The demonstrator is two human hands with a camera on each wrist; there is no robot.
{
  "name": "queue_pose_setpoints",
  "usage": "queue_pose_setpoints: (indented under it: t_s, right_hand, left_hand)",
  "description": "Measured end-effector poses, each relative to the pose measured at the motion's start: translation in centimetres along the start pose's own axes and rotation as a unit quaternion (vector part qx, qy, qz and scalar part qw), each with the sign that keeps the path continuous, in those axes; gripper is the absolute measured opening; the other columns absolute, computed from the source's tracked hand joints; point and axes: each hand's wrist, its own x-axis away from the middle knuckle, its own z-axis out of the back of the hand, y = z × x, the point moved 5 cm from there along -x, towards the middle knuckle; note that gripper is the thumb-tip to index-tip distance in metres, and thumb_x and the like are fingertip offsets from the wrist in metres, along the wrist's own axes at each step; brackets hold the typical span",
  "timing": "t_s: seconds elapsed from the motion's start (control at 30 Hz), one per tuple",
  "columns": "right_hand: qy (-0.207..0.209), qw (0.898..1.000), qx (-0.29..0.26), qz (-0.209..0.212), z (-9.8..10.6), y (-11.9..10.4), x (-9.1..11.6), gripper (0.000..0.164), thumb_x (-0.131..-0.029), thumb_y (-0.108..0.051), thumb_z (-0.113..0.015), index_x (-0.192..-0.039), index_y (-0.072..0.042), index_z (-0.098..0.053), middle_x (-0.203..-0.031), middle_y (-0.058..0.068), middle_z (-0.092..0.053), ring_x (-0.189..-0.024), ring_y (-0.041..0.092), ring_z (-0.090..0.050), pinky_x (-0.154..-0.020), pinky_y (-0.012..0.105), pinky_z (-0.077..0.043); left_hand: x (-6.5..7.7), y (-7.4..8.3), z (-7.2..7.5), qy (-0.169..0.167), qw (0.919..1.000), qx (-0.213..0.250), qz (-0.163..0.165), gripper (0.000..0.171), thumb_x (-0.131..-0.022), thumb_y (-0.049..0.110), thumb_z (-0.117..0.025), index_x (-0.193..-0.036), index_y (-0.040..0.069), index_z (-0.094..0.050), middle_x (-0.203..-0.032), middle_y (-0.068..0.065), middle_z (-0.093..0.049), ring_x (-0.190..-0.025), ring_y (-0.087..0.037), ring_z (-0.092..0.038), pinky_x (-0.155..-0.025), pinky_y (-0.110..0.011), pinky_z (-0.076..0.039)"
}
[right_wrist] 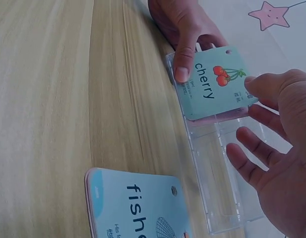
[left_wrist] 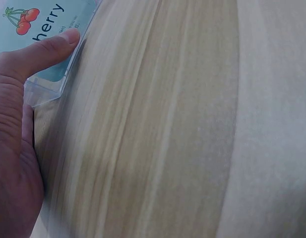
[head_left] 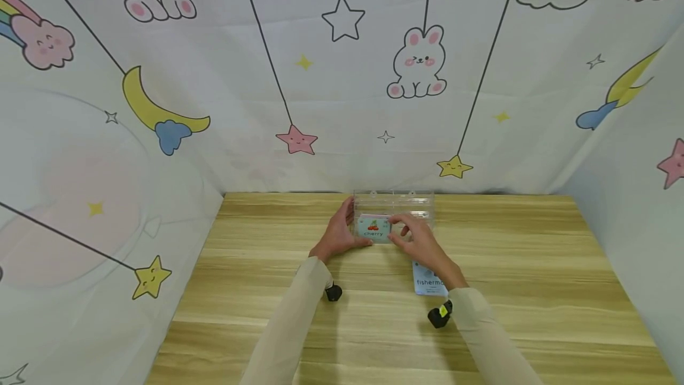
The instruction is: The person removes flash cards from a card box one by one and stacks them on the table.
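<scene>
A clear plastic card box (head_left: 407, 201) with compartments lies near the back of the table. In its front left compartment is a light-green cherry flash card (head_left: 374, 226), with a pinkish card edge showing beneath it. My left hand (head_left: 339, 233) grips the box's left side, its thumb laid over the front edge at the card. The thumb and forefinger of my right hand (head_left: 421, 245) pinch the card's right corner, seen in the right wrist view, while the other fingers are spread. A stack of blue cards topped by a fisherman flash card (right_wrist: 138, 203) lies below the right hand, partly hidden by the wrist in the head view.
The wood-grain table (head_left: 256, 314) extends to both sides and toward me. A white cloth (head_left: 363, 94) printed with stars, rabbits and clouds hangs behind the table and along its sides.
</scene>
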Motion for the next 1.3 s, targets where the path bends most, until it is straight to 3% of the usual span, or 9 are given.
queue_pose_setpoints:
  t_s: [0.3,0.5,0.8,1.3]
  right_hand:
    - [-0.009,0.999,-0.033,-0.028,-0.9,0.1,0.0,0.037,-0.098,-0.011,-0.074,-0.133,-0.008,-0.062,-0.131,0.012,-0.066,-0.098,0.024,-0.065,-0.076,0.036,-0.061]
    - [-0.009,1.0,-0.019,-0.011,-1.5,-0.3,-0.3,0.028,-0.096,-0.009,-0.075,-0.124,-0.006,-0.069,-0.128,0.01,-0.067,-0.094,0.023,-0.067,-0.077,0.038,-0.061]
    - [0.012,1.0,-0.004,0.005,-1.5,-0.8,-0.6,0.028,-0.097,-0.011,-0.075,-0.124,-0.005,-0.07,-0.115,0.01,-0.069,-0.091,0.023,-0.064,-0.069,0.032,-0.059]
    - [0.043,0.999,-0.012,0.014,-0.6,-1.0,-0.4,0.031,-0.098,-0.012,-0.074,-0.128,-0.007,-0.068,-0.124,0.01,-0.067,-0.095,0.025,-0.062,-0.07,0.034,-0.06]
  left_hand:
    - [-0.1,-0.1,-0.1,0.002,1.0,0.003,0.003,0.126,-0.069,0.018,-0.1,-0.165,0.011,-0.019,-0.163,-0.016,-0.035,-0.149,-0.025,-0.038,-0.12,-0.031,-0.036]
    - [-0.1,-0.1,-0.1,0.003,1.0,0.0,0.0,0.126,-0.068,0.018,-0.101,-0.164,0.009,-0.019,-0.163,-0.016,-0.035,-0.15,-0.025,-0.037,-0.12,-0.03,-0.036]
    - [0.0,0.1,0.0,-0.001,0.9999,-0.007,-0.008,0.124,-0.071,0.016,-0.099,-0.164,0.008,-0.018,-0.163,-0.018,-0.034,-0.15,-0.026,-0.036,-0.12,-0.031,-0.036]
    - [0.2,0.7,0.0,-0.003,0.9999,-0.012,0.006,0.124,-0.073,0.017,-0.098,-0.165,0.007,-0.016,-0.165,-0.017,-0.032,-0.15,-0.024,-0.035,-0.12,-0.028,-0.035]
